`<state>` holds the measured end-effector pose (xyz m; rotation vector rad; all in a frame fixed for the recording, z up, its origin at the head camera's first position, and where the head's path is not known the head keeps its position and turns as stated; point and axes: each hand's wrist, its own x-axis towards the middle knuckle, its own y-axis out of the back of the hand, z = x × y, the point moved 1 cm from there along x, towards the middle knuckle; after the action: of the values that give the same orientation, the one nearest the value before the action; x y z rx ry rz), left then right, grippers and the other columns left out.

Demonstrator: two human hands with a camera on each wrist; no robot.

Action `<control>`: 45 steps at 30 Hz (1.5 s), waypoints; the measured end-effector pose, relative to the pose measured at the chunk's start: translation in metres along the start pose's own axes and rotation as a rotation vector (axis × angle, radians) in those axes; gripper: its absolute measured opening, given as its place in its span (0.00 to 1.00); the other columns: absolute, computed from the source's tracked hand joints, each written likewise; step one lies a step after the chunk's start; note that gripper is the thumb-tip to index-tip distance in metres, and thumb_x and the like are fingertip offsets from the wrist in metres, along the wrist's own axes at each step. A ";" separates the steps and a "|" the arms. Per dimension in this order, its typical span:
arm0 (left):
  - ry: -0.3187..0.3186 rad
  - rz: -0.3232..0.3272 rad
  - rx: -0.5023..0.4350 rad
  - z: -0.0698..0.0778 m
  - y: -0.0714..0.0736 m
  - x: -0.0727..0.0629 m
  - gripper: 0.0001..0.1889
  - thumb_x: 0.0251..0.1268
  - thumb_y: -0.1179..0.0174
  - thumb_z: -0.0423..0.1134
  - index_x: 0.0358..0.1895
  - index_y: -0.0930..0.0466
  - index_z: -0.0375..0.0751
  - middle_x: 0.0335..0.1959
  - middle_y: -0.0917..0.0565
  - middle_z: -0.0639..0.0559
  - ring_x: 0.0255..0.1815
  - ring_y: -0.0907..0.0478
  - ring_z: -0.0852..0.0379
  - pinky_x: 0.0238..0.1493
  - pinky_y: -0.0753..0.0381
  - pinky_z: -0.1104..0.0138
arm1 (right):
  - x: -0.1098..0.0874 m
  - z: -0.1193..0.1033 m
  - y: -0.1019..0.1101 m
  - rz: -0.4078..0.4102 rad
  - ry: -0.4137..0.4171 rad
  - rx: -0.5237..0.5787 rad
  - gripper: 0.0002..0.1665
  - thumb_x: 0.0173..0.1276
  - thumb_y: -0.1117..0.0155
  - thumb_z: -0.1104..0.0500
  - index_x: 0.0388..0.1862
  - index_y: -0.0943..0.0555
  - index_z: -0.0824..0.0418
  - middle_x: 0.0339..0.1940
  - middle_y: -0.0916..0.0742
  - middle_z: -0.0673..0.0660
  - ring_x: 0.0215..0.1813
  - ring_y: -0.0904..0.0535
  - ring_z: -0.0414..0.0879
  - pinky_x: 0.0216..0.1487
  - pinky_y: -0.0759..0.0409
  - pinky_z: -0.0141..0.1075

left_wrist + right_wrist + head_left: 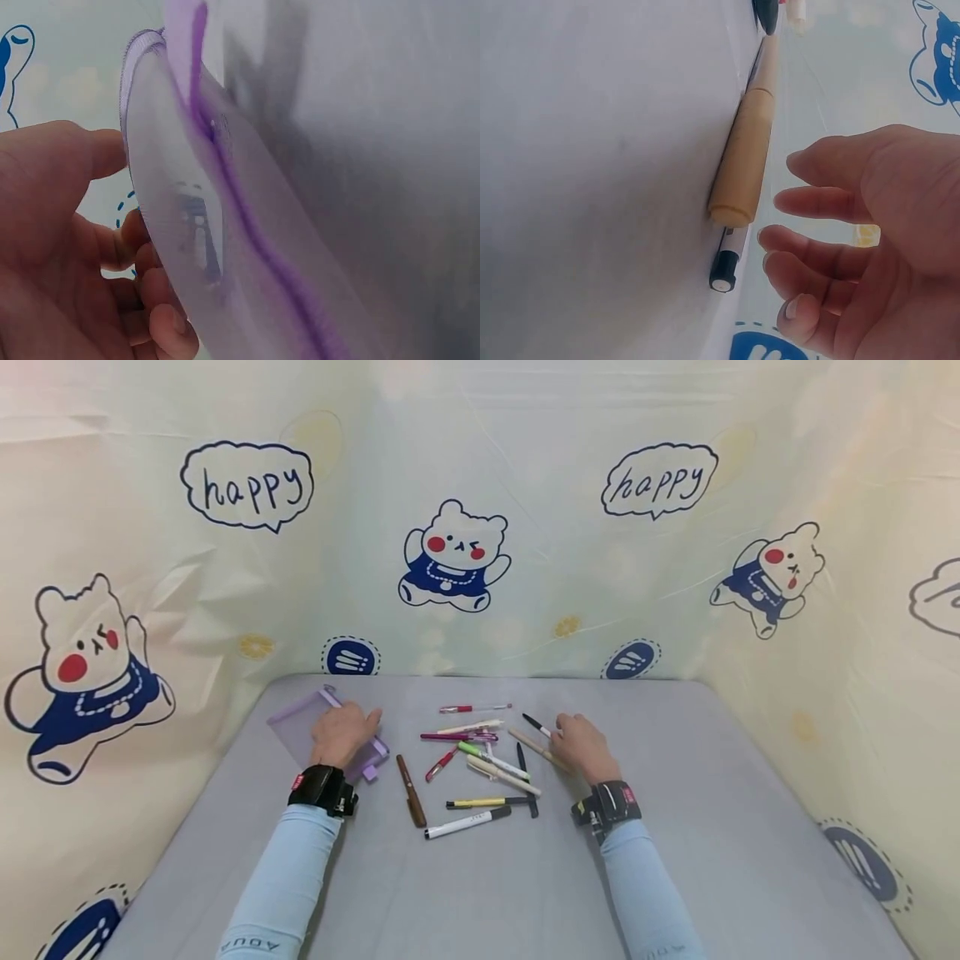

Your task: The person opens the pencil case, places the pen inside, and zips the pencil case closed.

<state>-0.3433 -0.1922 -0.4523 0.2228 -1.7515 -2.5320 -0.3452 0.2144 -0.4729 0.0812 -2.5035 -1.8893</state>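
My left hand point(342, 735) grips a translucent purple zip pouch point(295, 720) at the table's far left. In the left wrist view the thumb and curled fingers meet the pale edge of the pouch point(176, 217). Over on the right, my right hand point(585, 749) holds nothing, its fingers loosely bent. Close to its fingertips lie a beige marker point(534, 746) and a white pen with a black end point(535, 724). The right wrist view shows a gap between the fingers and the beige marker point(742, 161), with the black-ended pen point(724, 271) just past it.
Several pens lie scattered mid-table, among them a brown marker point(410, 789), a yellow pen point(483, 803), a white marker point(465, 823), a green-capped pen point(491, 759) and a red pen point(474, 708). A printed curtain point(555, 468) hangs behind the grey table point(465, 902).
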 end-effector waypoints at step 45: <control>-0.057 -0.200 -0.082 -0.005 0.021 -0.029 0.15 0.70 0.55 0.43 0.30 0.27 0.37 0.26 0.23 0.46 0.27 0.27 0.52 0.27 0.30 0.65 | 0.007 0.006 -0.002 -0.103 -0.026 -0.030 0.06 0.68 0.43 0.60 0.35 0.20 0.61 0.27 0.18 0.54 0.28 0.23 0.47 0.27 0.27 0.35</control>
<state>-0.3145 -0.2003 -0.4315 0.3414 -1.7199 -2.7692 -0.3524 0.2195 -0.4762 0.1907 -2.5336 -1.9778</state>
